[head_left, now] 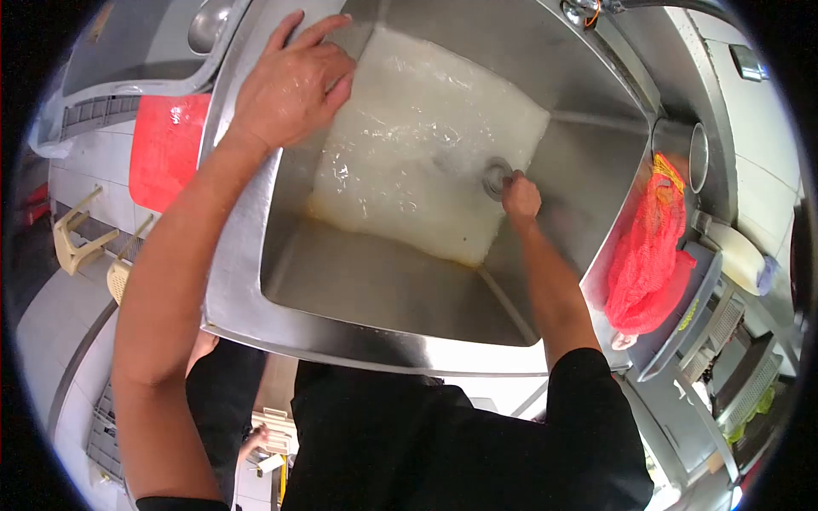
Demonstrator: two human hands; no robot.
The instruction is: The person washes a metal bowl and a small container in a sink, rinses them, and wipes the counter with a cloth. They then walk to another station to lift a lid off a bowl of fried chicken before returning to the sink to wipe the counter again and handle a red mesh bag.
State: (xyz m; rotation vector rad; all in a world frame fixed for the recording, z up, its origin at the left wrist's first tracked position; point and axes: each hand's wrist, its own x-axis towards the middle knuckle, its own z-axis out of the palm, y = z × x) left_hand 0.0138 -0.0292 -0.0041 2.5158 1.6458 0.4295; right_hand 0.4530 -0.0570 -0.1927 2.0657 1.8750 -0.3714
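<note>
A deep stainless steel sink (pixel 400 336) holds shallow, cloudy water (pixel 409 128) with bright ripples and bubbles. Down at its floor, my right hand (pixel 521 198) has closed fingers at the edge of a round metal sink strainer (pixel 497 177) by the drain; the fingertips are partly hidden. Wet and empty, my left hand (pixel 294 85) hovers near the sink's left rim, its fingers spread apart.
A red mesh bag (pixel 643 264) hangs over the right rim, beside a metal cup (pixel 698 157). A faucet (pixel 584 10) is at the top. Left are a grey basin (pixel 136 51), a red board (pixel 169 149) and a beige stool (pixel 81 234). Another person's dark clothing (pixel 223 400) shows lower left.
</note>
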